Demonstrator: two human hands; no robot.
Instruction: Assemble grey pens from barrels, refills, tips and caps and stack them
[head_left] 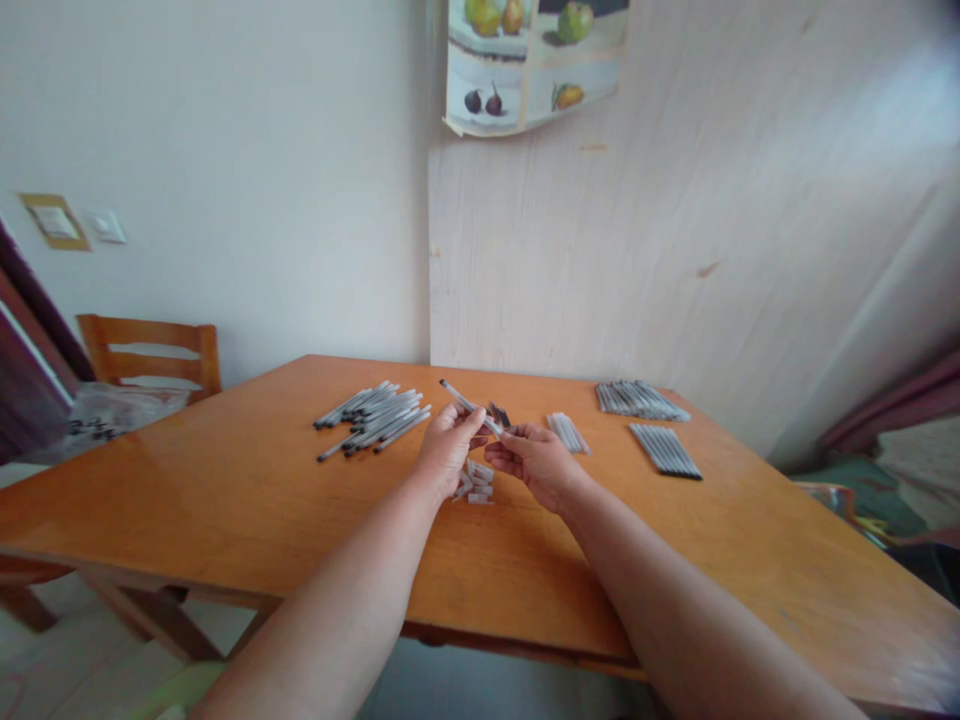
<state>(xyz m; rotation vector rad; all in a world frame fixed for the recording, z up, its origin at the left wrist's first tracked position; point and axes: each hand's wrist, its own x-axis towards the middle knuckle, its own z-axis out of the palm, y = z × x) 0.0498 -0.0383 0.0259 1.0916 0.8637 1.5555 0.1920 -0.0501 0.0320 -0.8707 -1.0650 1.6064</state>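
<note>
Over the middle of the table, a slim pen [455,396] with a clear barrel and a black end slants between my hands. My left hand [450,442] is closed on its barrel, the black end pointing up and left. With thumb and fingers, my right hand [541,464] pinches the pen's lower right end; whether a separate small part is in that pinch is hidden. Beneath my hands lie several small whitish pieces [478,484], partly covered. Just behind them is a little group of thin dark parts [500,413]. To the right, thin white tubes [568,434] lie side by side.
A loose pile of black-ended pens [379,415] lies on the left of the wooden table [247,480]. On the right are a neat pen row [665,451] and a larger batch [641,400] behind it. A wooden chair [154,340] stands at the far left.
</note>
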